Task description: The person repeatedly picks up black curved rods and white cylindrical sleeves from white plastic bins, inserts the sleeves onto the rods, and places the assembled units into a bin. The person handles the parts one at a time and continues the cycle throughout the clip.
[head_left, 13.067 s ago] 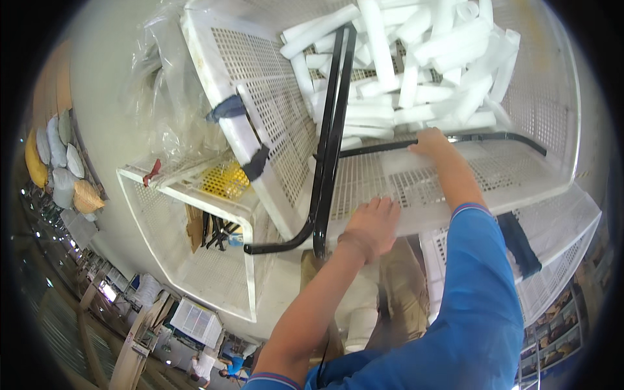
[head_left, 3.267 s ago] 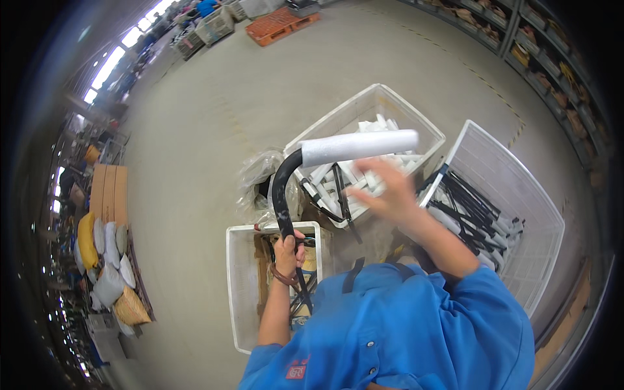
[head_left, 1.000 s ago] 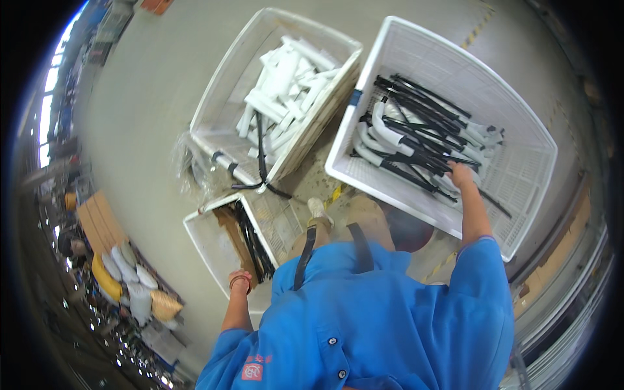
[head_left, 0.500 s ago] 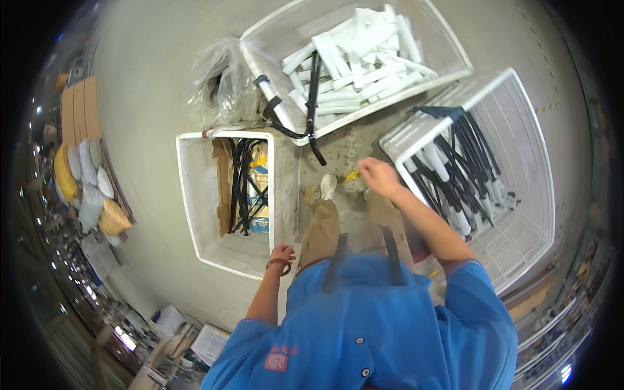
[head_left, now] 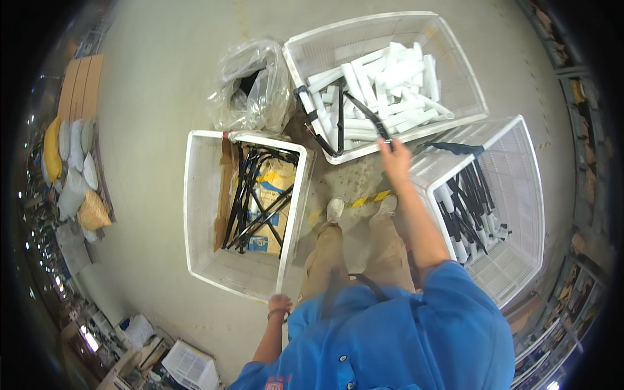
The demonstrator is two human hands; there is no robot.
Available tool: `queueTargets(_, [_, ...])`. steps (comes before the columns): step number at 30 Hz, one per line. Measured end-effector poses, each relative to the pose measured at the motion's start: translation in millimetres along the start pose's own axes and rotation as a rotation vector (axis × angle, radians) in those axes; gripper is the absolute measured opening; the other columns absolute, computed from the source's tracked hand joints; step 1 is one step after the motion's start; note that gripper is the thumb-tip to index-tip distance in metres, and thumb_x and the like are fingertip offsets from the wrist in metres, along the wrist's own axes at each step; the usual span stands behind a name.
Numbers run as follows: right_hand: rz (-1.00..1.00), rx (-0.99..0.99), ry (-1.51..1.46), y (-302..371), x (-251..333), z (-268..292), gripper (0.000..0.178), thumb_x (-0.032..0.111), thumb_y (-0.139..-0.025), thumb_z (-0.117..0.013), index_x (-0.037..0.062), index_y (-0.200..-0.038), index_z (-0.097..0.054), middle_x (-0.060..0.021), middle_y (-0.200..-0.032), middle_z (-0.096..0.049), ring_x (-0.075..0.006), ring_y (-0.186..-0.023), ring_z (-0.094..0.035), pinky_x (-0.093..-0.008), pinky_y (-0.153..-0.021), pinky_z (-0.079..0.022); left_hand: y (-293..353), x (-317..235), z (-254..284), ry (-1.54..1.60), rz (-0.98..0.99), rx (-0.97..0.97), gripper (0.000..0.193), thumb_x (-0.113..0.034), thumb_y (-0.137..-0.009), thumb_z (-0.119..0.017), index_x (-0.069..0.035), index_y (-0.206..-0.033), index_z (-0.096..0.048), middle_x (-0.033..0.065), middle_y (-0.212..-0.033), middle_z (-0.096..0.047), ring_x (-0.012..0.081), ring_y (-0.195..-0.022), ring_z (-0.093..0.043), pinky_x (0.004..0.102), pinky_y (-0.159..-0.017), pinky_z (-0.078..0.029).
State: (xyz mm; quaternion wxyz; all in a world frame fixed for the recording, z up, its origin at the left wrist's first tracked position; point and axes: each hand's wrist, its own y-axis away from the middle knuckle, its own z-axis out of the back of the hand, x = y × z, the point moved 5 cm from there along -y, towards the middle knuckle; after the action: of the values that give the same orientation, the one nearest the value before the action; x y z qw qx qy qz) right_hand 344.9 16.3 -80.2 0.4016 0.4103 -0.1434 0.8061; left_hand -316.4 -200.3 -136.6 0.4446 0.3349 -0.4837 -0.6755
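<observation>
My right hand [head_left: 394, 159] is closed round the near end of a bent black tube [head_left: 368, 116], at the near rim of the far bin [head_left: 448, 125]. The tube slants away over the white foam-like sleeves [head_left: 400, 78] heaped in that bin. Another black tube [head_left: 340, 120] leans over the bin's near left corner. My left hand [head_left: 279, 303] hangs with curled fingers beside the near right corner of the left bin [head_left: 188, 214]; nothing shows in it, and whether it touches the rim I cannot tell. Several black tubes [head_left: 244, 201] lie in the left bin.
To the right, a tilted white bin [head_left: 532, 195] holds black tubes with white sleeves [head_left: 471, 208]. A clear plastic bag [head_left: 250, 88] stands behind the left bin. Yellow-and-black tape [head_left: 370, 199] marks the floor by my feet. Sacks [head_left: 71, 156] and a carton [head_left: 81, 84] lie far left.
My right hand has moved forward to the far bin and taken hold of a bent black tube. My left hand stays low by the left bin. The view has shifted.
</observation>
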Motion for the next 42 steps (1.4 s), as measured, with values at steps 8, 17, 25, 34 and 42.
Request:
queueTargets(8, [0.317, 0.163, 0.319, 175, 184, 361, 0.04, 0.037, -0.075, -0.08, 0.0014, -0.077, -0.06, -0.0129, -0.063, -0.053, -0.0289, -0.055, -0.052, -0.0375, -0.052, -0.041, 234, -380, -156, -0.397, -1.504, 0.527, 0.06, -0.019, -0.082, -0.079, 0.0, -0.131, -0.049, 0.0116, -0.127, -0.06, 0.0218, -0.114, -0.059, 0.0337, -0.097, -0.048])
queueTargets(17, [0.439, 0.01, 0.289, 317, 247, 444, 0.039, 0.037, -0.067, -0.083, 0.0071, -0.074, -0.06, -0.0057, -0.061, -0.052, -0.0256, -0.052, -0.053, -0.0367, -0.049, -0.037, 597, -271, -303, -0.808, -2.299, 1.383, 0.063, -0.028, -0.067, -0.083, -0.004, -0.119, -0.056, 0.0095, -0.099, -0.066, 0.0302, -0.093, -0.063, 0.0394, -0.083, -0.048])
queueTargets(25, [0.225, -0.22, 0.426, 375, 9, 345, 0.049, 0.032, -0.073, -0.076, 0.0067, -0.112, -0.06, -0.0091, -0.106, -0.058, -0.0296, -0.101, -0.056, -0.0437, -0.098, -0.042, 391, -214, -406, -1.294, -2.057, 0.842, 0.03, -0.001, -0.072, -0.072, -0.008, -0.098, -0.059, 0.0163, -0.082, -0.064, 0.0371, -0.072, -0.064, 0.0394, -0.061, -0.051])
queueTargets(34, [-0.448, 0.038, 0.446, 511, -438, 164, 0.012, 0.017, -0.085, -0.059, 0.011, -0.095, -0.064, -0.0096, -0.096, -0.058, -0.0265, -0.093, -0.057, -0.038, -0.081, -0.044, 145, -157, -438, -1.372, -1.531, 0.306, 0.027, -0.024, -0.084, -0.076, -0.003, -0.087, -0.059, 0.0129, -0.065, -0.06, 0.0282, -0.055, -0.06, 0.0391, -0.055, -0.048])
queueTargets(42, [-0.534, 0.4, 0.659, 510, -689, -1, 0.038, 0.022, -0.095, -0.044, 0.0177, -0.13, -0.058, -0.0085, -0.106, -0.06, -0.0291, -0.109, -0.054, -0.0501, -0.092, -0.04, 125, -141, -422, -0.513, -1.062, 0.612, 0.041, -0.047, -0.096, -0.054, -0.009, -0.084, -0.049, -0.0006, -0.055, -0.04, 0.0088, -0.038, -0.035, 0.0237, -0.036, -0.031])
